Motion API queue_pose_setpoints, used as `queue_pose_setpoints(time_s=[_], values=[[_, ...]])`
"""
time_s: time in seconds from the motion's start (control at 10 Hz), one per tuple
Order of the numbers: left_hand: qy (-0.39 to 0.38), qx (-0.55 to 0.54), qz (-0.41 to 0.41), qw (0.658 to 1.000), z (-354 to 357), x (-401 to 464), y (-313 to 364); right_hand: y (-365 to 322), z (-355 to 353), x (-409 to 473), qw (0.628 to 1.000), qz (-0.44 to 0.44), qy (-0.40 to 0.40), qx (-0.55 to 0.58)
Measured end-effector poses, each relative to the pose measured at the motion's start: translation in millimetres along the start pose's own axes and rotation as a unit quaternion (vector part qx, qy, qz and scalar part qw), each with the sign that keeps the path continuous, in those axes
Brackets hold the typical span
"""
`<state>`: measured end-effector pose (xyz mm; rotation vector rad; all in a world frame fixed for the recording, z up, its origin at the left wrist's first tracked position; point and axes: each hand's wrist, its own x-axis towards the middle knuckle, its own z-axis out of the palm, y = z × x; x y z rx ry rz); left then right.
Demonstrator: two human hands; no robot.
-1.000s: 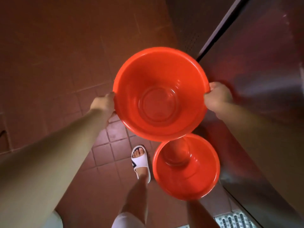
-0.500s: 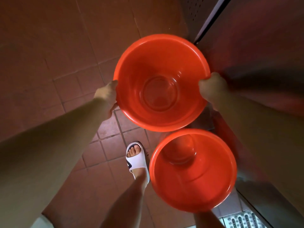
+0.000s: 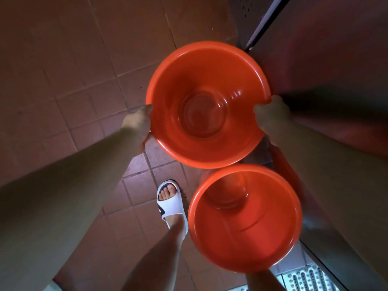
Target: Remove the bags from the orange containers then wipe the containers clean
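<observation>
Left hand clamped on the left rim of a round, glossy orange plastic basin, fingers curled under the lip, thumb side up against the edge. Right hand gripping the opposite rim of the same basin, knuckles up, fingers wrapped over the edge. Both bare forearms stretched forward from the lower corners of the view. Held basin raised off the floor, mouth up toward the camera, inside bare and shiny, circular base ring plain at the bottom, no bag in it. Just below it in the view, a second round orange plastic basin, mouth up too, interior bare, its upper rim overlapped by the held one; contact between the two not clear, and what it rests on hidden. Beside that lower basin, to its left, a foot in a white slide sandal with a black mark, planted on reddish-brown square floor tiles, bare leg rising toward the camera. To the right, a dark brushed-metal cabinet face, reddened by reflection. At the bottom right corner, a slotted metal floor grate.
</observation>
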<state>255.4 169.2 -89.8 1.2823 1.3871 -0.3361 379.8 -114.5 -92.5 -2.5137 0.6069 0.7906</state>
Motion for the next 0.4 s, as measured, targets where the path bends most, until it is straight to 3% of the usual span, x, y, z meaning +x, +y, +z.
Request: queue_pose_setpoints(time_s=[0.3,0.4], values=[[-0.028,0.094,0.033,0.995,-8.7,-19.7,3.5,1.3,-0.4,-33.4,0.999,-0.017,-0.005,-0.044],[-0.005,0.261,0.061,0.964,-16.6,-43.3,1.9,0.7,-2.5,-63.3,0.992,-0.068,-0.017,-0.104]])
